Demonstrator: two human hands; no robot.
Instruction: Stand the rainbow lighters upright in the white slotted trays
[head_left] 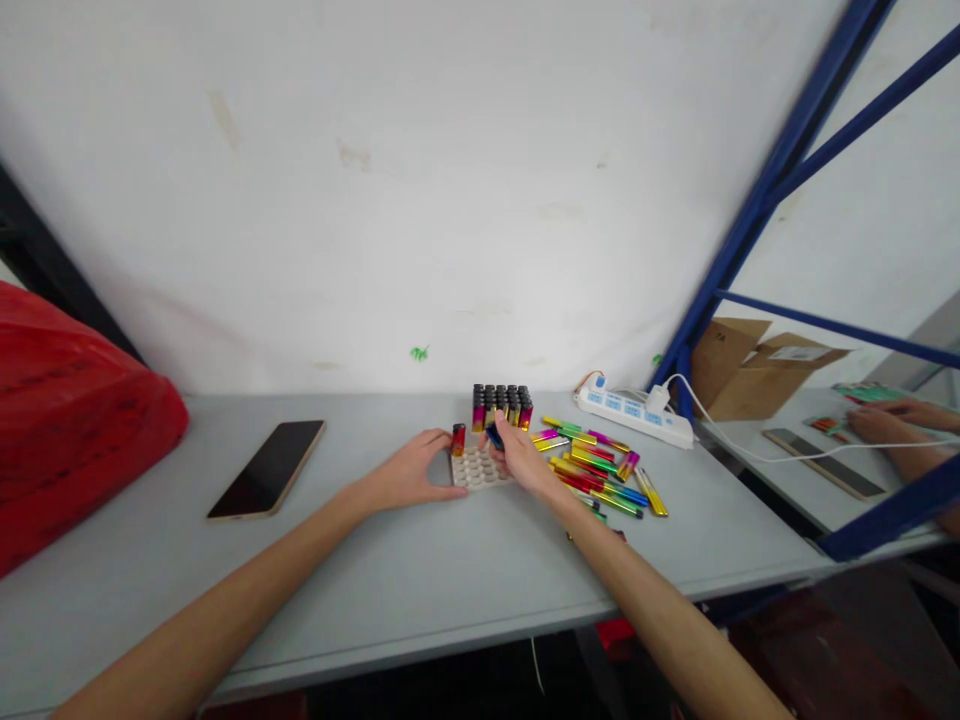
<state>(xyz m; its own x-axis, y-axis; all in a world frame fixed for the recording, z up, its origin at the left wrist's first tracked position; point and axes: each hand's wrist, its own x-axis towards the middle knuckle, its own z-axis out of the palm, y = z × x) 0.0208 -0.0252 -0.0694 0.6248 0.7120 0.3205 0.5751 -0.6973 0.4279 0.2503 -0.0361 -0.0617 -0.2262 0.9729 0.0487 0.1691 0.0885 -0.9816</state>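
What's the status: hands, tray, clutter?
Left hand at left side of pale tray. Right hand holding dark blue piece over tray. Red piece upright, far-left corner. Loose tubes close right, upright cluster behind.

Tray (474, 472): on table (375, 590), right of phone (268, 470)
Single tube (458, 440): tray's rear-left corner
Standing tubes (480, 412): behind tray
Loose tubes (651, 492): right of tray
Power strip (634, 414): behind loose tubes
Bag (75, 420): left of phone

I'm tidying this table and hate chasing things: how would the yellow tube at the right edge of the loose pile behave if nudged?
The yellow tube looks rounded and lies on its side on a flat table, so it would probably roll. Its shiny surface may feel slippery. Its straight shape suggests stiff, not floppy.
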